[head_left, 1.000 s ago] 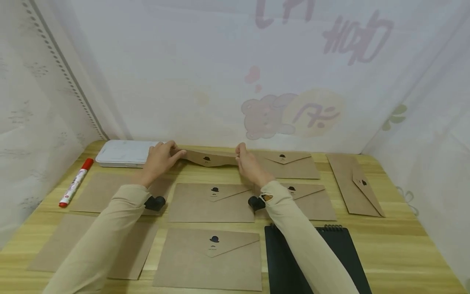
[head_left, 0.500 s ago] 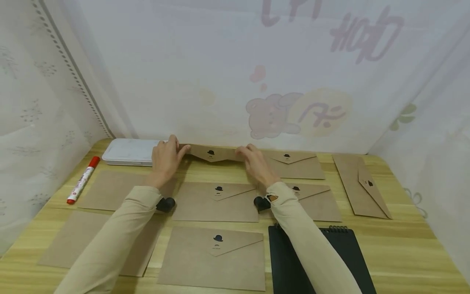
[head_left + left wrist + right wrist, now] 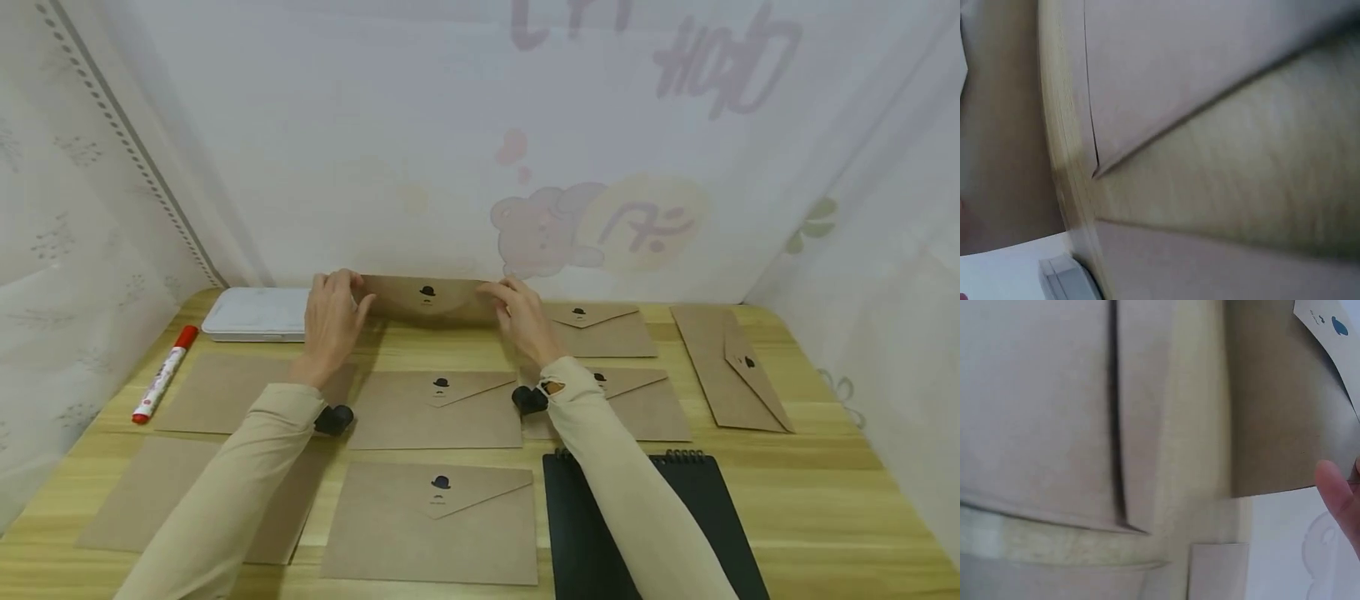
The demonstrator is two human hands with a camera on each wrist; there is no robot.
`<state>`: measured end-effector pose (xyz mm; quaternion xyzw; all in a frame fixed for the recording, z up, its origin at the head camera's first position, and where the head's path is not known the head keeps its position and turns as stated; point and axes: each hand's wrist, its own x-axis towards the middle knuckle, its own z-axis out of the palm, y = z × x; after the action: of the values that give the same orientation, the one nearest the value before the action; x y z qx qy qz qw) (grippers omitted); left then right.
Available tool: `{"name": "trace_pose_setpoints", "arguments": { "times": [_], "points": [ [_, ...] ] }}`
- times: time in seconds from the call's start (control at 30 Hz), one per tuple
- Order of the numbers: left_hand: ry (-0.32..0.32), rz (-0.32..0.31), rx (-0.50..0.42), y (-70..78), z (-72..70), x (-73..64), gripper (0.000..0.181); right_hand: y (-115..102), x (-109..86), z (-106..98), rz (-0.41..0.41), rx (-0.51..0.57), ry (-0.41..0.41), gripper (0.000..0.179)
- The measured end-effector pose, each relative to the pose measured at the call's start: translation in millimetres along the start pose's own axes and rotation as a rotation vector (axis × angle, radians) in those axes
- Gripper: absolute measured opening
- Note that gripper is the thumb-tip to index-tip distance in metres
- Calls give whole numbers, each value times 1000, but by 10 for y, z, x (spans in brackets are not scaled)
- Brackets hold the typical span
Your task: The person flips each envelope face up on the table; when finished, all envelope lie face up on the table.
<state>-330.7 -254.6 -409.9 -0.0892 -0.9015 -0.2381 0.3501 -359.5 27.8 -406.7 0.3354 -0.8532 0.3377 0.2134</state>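
Note:
A brown kraft envelope (image 3: 427,310) with a small black hat print stands tilted up at the back of the table, close to the white cloth. My left hand (image 3: 333,323) holds its left end, thumb towards me. My right hand (image 3: 525,318) pinches its right end. In the right wrist view the thumb (image 3: 1336,499) lies at the envelope's edge, and the printed flap (image 3: 1330,334) stands away from the body. The left wrist view shows the envelope's brown face (image 3: 1004,137) at the left side; the left fingers are almost wholly out of that view.
More envelopes lie flat in rows, including a middle one (image 3: 435,417), a front one (image 3: 390,533) and a slanted one (image 3: 712,375) at right. A black spiral notebook (image 3: 573,542) lies under the right forearm. A white case (image 3: 251,312) and red-capped marker (image 3: 163,379) lie at left.
Both hands have lifted the envelope's upper edge, so more of its face shows. The right fingers have shifted along its right end. The flat envelopes have stayed in place.

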Motion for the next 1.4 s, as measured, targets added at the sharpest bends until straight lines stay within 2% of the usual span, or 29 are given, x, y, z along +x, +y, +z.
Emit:
{"name": "trace_pose_setpoints", "arguments": {
  "times": [0.2,0.33,0.5,0.67,0.8,1.0,1.27,1.4],
  "points": [
    [25,76,52,1,21,22,28,-15,16,-56,2,-30,-30,37],
    [-16,56,70,16,27,17,31,-30,32,-81,18,-20,-43,37],
    [-68,30,73,24,1,-6,38,-71,35,-98,75,-5,-121,40],
    [-106,62,93,43,-27,-12,45,-77,10,-82,138,-29,-165,52],
    [-128,88,119,70,-41,12,51,-77,-8,-65,154,-67,-155,57],
    [-174,98,143,98,-72,23,56,-95,-30,-26,176,-36,-143,63],
    [-307,63,161,101,-106,4,59,-95,-29,41,142,-74,-149,54],
    [-356,45,171,101,-98,23,60,-90,-21,72,158,-93,-167,39]
  ]
}}
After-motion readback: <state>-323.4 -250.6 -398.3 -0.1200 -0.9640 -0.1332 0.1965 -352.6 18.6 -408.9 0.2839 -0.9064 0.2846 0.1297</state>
